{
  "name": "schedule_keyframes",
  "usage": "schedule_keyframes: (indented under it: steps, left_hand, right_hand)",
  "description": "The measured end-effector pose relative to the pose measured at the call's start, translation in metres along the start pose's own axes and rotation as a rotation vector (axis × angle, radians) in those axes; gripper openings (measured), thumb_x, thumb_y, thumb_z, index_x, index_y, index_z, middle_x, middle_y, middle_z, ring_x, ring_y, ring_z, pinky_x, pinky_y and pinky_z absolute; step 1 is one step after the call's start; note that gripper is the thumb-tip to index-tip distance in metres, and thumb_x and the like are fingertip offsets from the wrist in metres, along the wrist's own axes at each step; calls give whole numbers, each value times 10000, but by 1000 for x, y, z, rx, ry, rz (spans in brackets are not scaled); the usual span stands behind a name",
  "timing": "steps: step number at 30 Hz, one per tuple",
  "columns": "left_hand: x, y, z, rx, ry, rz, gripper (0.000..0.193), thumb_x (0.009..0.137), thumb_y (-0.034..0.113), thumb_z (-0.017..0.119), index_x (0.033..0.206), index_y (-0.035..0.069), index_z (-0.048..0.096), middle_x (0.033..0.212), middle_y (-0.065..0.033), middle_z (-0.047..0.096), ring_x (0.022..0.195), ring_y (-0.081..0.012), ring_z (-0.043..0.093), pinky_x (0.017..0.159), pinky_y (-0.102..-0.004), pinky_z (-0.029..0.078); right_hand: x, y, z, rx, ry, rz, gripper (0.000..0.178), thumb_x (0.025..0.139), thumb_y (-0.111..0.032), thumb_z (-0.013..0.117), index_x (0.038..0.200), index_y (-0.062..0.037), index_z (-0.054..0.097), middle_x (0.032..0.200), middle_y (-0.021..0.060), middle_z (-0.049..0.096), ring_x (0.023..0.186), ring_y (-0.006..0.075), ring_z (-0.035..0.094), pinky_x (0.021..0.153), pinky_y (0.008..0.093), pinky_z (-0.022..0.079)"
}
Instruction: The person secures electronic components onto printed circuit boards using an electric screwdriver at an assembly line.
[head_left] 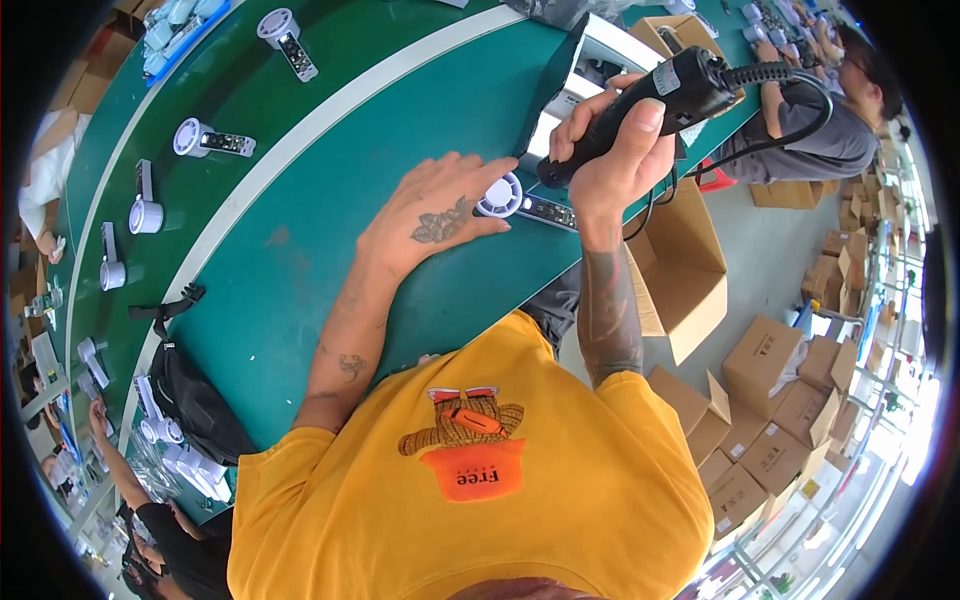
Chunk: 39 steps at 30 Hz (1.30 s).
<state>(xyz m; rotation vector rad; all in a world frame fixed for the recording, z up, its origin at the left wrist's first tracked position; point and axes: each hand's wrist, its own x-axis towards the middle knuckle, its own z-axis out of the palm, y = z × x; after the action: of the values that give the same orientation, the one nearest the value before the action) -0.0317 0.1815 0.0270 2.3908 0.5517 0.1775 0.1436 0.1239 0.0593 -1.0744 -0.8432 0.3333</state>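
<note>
A small white handheld fan (pixel 499 196) lies on the green bench top, its round head toward my left hand. The handle is uncovered and shows a dark circuit board (pixel 548 212). My left hand (pixel 435 215) holds the fan head between thumb and fingers. Closed around a black electric screwdriver (pixel 640 105) is my right hand (pixel 625 150). The screwdriver slants, its front end low over the fan near the head, its corded end up to the right. Whether its tip touches a screw cannot be seen.
More opened fans (pixel 213 140) lie along the green conveyor belt (pixel 240 60) beyond a pale rail. A lit box (pixel 600 60) stands behind my right hand, and a black cable (pixel 815 120) loops right. Cardboard boxes (pixel 685 265) and a black bag (pixel 200 400) flank me. Other people sit nearby.
</note>
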Motion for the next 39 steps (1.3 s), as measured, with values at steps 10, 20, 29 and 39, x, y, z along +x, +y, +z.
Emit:
schedule_keyframes:
  steps: [10, 20, 29, 39]
  left_hand:
    - [8, -12, 8, 26, 99, 76, 603, 816, 312, 794, 1337, 116, 563, 1007, -82, 647, 981, -299, 603, 885, -421, 478]
    - [17, -11, 6, -11, 18, -9, 618, 847, 320, 778, 1392, 119, 566, 1142, -130, 679, 1054, -331, 622, 935, -413, 493]
    - [24, -8, 9, -30, 35, 0, 609, 857, 321, 771, 1396, 129, 562, 1146, -133, 672, 1068, -337, 613, 941, -413, 490]
    - [28, -11, 18, -51, 131, 67, 640, 827, 327, 786, 1390, 140, 547, 1072, -103, 634, 1024, -327, 592, 919, -427, 477]
  right_hand:
    - [-21, 9, 2, 37, 22, -79, 697, 921, -599, 663, 1132, 30, 449, 645, 106, 536, 465, 182, 518, 429, 332, 451]
    - [46, -16, -25, -112, 68, -194, 532, 1029, -512, 523, 1114, 11, 477, 637, 95, 533, 446, 187, 518, 422, 314, 444]
    - [38, -17, -19, -77, 26, -53, 531, 1034, -507, 513, 1090, 19, 471, 605, 94, 506, 437, 173, 492, 420, 332, 431]
    - [18, -3, -11, 30, -23, 90, 516, 1050, -500, 473, 1104, 13, 473, 609, 99, 494, 428, 172, 484, 416, 323, 428]
